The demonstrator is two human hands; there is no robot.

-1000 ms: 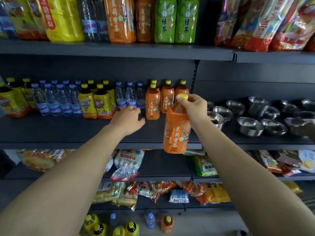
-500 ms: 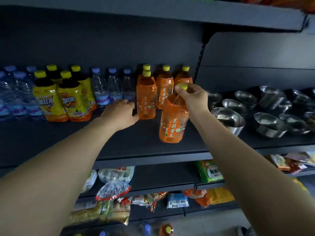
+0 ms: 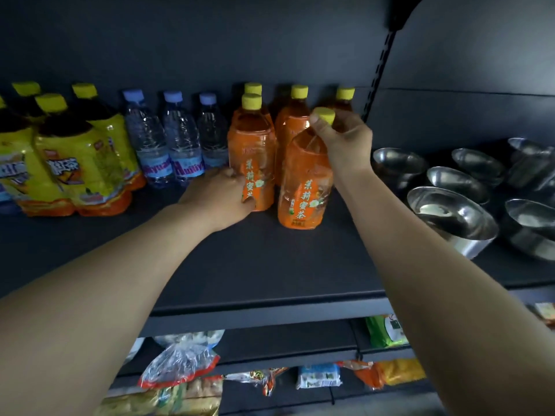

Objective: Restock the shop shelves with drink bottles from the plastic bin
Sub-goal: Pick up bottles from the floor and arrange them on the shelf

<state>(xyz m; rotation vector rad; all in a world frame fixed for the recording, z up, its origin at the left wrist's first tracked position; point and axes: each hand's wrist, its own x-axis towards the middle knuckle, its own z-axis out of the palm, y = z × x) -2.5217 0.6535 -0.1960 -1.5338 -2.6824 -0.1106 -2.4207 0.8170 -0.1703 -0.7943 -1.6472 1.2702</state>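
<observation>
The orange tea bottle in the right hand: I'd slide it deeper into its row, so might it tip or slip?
Tall, narrow-based and seemingly full, the orange tea bottle may tip if pushed near the cap, where the right hand grips it. Its glossy label probably feels slick.

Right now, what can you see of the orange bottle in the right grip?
Clear plastic orange bottle of amber tea, with a yellow cap and an orange wrap with Chinese lettering. It is capped and looks full. It leans slightly, base at the dark shelf, frontmost of its row. The right grip holds it at cap and neck. A matching bottle in the left grip stands just left.
</observation>
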